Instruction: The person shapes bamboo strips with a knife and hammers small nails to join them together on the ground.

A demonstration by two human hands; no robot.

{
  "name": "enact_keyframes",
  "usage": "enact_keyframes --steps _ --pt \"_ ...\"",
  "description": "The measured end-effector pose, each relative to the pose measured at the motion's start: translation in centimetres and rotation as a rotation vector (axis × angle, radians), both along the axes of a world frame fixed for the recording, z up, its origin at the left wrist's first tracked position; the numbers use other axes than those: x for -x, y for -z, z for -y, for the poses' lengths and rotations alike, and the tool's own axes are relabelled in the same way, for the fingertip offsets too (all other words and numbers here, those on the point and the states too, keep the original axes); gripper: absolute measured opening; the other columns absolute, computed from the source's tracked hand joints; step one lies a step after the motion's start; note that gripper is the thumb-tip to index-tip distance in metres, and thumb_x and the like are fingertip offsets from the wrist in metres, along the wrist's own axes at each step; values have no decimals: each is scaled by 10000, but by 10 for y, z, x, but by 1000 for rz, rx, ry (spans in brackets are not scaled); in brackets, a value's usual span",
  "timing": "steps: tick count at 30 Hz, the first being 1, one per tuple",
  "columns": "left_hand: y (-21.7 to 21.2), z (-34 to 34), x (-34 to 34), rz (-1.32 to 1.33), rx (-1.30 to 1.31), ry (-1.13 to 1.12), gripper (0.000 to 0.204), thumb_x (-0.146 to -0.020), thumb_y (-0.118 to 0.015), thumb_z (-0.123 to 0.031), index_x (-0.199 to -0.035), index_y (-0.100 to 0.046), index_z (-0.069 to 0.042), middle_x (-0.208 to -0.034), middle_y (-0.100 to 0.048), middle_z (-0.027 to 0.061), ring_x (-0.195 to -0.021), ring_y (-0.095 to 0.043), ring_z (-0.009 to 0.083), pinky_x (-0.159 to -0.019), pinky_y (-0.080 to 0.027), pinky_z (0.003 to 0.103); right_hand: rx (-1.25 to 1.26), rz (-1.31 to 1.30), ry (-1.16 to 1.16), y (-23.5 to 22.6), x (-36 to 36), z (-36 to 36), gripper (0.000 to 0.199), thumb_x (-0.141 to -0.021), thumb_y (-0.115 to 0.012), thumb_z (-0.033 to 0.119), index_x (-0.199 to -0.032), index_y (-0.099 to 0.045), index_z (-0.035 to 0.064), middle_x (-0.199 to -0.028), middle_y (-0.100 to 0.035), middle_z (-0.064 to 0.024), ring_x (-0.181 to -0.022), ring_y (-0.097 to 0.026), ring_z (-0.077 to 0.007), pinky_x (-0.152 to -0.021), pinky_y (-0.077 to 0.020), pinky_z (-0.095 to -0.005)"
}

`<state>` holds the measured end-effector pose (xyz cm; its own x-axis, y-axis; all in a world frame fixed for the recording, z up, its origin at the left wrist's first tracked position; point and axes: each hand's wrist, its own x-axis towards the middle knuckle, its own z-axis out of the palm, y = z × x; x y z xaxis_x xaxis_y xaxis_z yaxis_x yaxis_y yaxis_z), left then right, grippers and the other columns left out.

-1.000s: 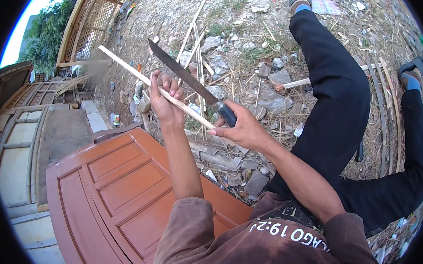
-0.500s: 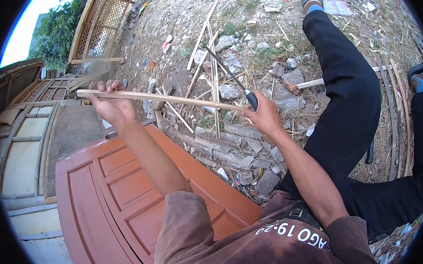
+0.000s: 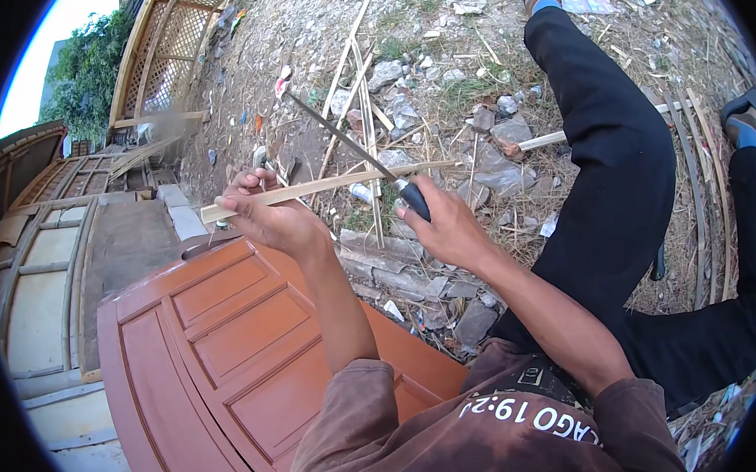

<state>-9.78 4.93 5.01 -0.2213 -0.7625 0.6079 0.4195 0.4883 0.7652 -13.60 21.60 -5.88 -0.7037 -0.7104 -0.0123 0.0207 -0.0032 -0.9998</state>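
A pale split strip of bamboo or wood (image 3: 324,186) lies across the space in front of me. My left hand (image 3: 275,220) grips it near its left end, thumb on top and fingers curled around the far side. Closed around the black handle of a long knife (image 3: 339,137) is my right hand (image 3: 447,222). The dark, narrow blade points away and to the left. It crosses the strip right of the middle, close to the handle; whether it cuts in cannot be made out. The strip's thin right end sticks out past my right hand.
A reddish-brown panelled door (image 3: 256,353) lies at my lower left. Ahead, stony ground holds rubble, dry grass and several loose strips (image 3: 363,108). My legs in black trousers (image 3: 613,147) stretch out on the right, beside more long strips (image 3: 707,193). A lattice frame (image 3: 163,59) stands far left.
My left hand has moved right and nearer, carrying the strip along. The strip's right end has swung farther away. My right hand has left that end, and the knife now crosses the strip.
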Motion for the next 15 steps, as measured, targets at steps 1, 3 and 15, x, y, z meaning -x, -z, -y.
enact_keyframes --steps 1,3,15 --pt "9 -4 -1 -8 22 -55 482 -967 -499 -561 -867 -394 -102 -867 -421 15 -819 -453 133 -793 -427 292 -10 -8 -66 -6 -4 0 325 -920 -643 203 -1112 -479 0 -781 -620 -242 -704 -628 -443 -629 -458 -491" --pt "23 -2 -10 -5 72 -155 480 -1005 -432 -552 -883 -418 -88 -905 -440 26 -865 -468 141 -818 -425 294 56 -67 -47 -27 -12 0 292 -922 -618 171 -1069 -456 -23 -781 -634 -274 -731 -638 -475 -630 -483 -532" --pt "21 -21 -12 210 200 -475 590 -1039 -324 -559 -1061 -508 1 -1086 -460 93 -1000 -428 177 -849 -376 337 -261 -122 -53 16 -9 -8 239 -937 -574 167 -1037 -459 -18 -664 -625 -261 -656 -651 -463 -582 -514 -550"
